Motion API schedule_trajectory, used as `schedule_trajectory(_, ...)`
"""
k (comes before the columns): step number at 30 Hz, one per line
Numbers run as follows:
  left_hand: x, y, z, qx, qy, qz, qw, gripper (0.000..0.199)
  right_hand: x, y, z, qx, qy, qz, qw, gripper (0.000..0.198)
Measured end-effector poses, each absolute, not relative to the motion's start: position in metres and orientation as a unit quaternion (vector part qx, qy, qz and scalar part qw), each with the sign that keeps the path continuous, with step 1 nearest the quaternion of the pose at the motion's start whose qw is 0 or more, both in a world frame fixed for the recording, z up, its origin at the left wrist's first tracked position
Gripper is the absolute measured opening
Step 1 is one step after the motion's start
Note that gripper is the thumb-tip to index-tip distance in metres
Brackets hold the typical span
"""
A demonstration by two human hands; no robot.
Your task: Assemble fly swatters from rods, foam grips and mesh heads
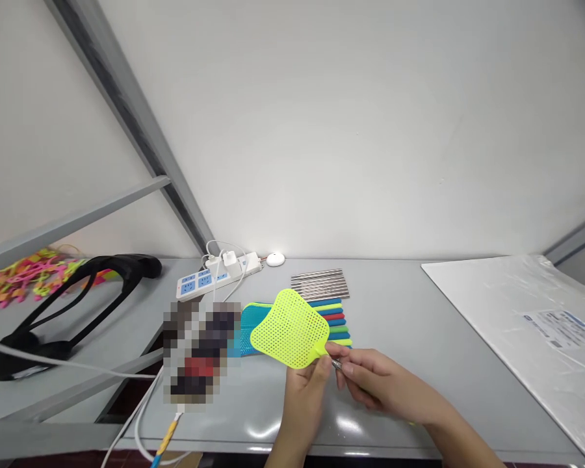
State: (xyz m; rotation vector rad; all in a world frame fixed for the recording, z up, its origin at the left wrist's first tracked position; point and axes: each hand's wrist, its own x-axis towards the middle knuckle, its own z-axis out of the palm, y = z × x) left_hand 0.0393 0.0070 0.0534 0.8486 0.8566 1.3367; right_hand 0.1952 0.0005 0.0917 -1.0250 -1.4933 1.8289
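Observation:
My left hand point(306, 390) grips a yellow-green perforated fly swatter head point(292, 330) near its narrow neck, thumb on top. From the neck a silver metal rod point(337, 364) runs into my right hand point(380, 380), whose fingers are closed around it and hide most of its length. Behind the swatter head, on the grey table, lie blue perforated swatter heads point(253, 325), partly covered. A row of coloured handles point(338, 329) in blue, green, red and yellow lies just beyond my hands. Farther back rests a bundle of silver metal rods point(320, 285).
A white power strip point(188, 286) with plugs and a round white device point(275, 259) stand near the wall. A blurred-out phone-like patch point(199, 357) with cables is left. A black frame point(112, 266) and colourful pieces point(34, 276) lie farther left; a wrapped white panel point(507, 305) is right.

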Motion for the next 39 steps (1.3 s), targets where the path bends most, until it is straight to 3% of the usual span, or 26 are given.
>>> schedule_trajectory(8, 0.046, 0.017, 0.041, 0.378, 0.396, 0.588, 0.595, 0.024, 0.183, 0.018, 0.108, -0.489, -0.694, 0.457, 0.264, 0.037)
schedule_trajectory(18, 0.006, 0.040, 0.080, 0.254, 0.401, 0.741, 0.475, 0.020, 0.223, 0.019, 0.086, -0.526, -0.812, 0.218, 0.129, 0.034)
schedule_trajectory(25, -0.024, 0.057, 0.099, 0.162, 0.437, 0.782, 0.414, 0.018, 0.254, 0.012, 0.085, -0.518, -0.844, 0.043, 0.130, 0.031)
schedule_trajectory(39, -0.074, 0.077, 0.136, 0.098, 0.408, 0.846, 0.327, 0.021, 0.352, 0.012, 0.080, -0.518, -0.828, -0.138, 0.167, 0.029)
